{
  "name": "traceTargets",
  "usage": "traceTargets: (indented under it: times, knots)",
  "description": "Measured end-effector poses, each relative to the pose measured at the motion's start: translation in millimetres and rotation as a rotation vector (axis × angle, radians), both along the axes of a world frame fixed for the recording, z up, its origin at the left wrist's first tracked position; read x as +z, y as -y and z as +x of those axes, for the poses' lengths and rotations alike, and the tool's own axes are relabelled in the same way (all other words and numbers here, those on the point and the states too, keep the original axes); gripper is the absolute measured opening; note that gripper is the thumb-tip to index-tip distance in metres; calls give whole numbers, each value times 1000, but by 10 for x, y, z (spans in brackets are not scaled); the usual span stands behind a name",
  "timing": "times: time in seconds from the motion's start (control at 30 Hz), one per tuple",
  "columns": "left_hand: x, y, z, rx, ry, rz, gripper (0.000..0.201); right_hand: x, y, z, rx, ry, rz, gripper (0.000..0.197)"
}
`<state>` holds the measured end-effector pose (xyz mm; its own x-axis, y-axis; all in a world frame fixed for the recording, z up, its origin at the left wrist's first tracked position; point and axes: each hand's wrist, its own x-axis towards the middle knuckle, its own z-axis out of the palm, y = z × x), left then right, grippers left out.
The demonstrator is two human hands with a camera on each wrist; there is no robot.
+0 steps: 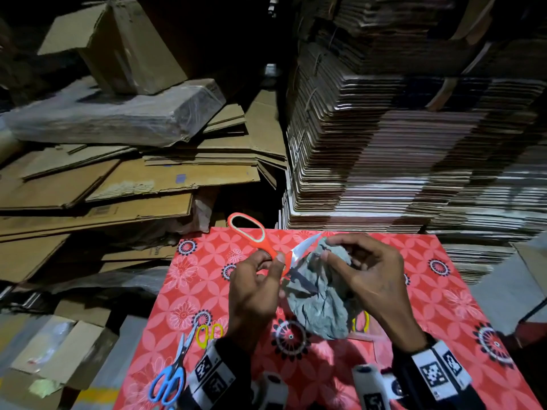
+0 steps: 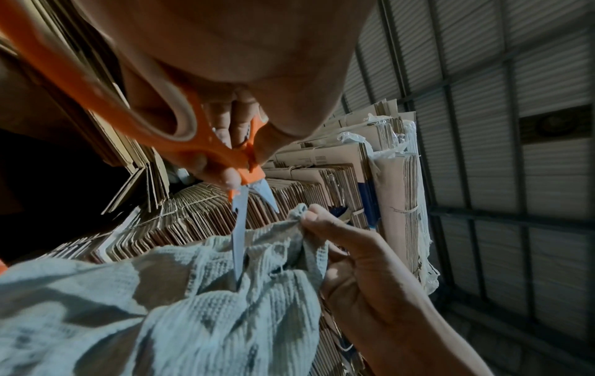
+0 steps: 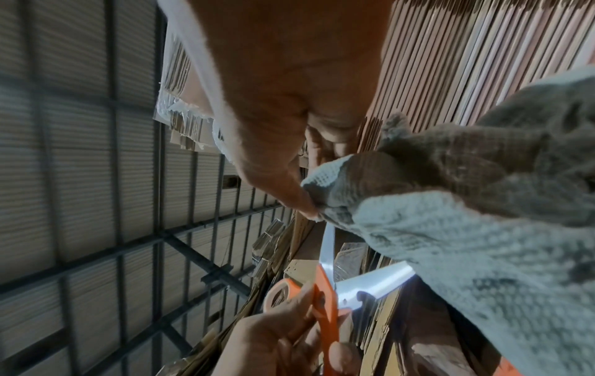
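Centre frame: left hand [image 1: 254,291] is gripping orange scissors [image 1: 267,246], blades parted — right hand [image 1: 373,276] is pinching grey cloth [image 1: 319,309], steadying it for cutting.

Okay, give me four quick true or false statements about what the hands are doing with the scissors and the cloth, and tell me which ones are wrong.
1. The left hand holds the orange scissors. True.
2. The blades of the orange scissors are closed. False: they stand open, with one blade against the grey cloth.
3. The right hand pinches the grey cloth. True.
4. The blue scissors are in the right hand. False: they lie on the red flowered table cover, near the left wrist.
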<state>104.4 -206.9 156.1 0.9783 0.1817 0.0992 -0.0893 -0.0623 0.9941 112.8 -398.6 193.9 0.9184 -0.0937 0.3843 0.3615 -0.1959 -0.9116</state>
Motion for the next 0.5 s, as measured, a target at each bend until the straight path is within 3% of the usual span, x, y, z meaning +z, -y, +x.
traceTargets:
  times: [0.13,0.3,0.5]
  knots:
    - [65,60,-22,-1,42,91,35,-6,-171,-96,-41,56,0,29]
    - [152,111,-63,14,103,148,39,-67,-308,-146,-247,336,-249,18]
    - [171,75,-71,23,104,149,37,-234,-331,-258,-158,414,-412,25]
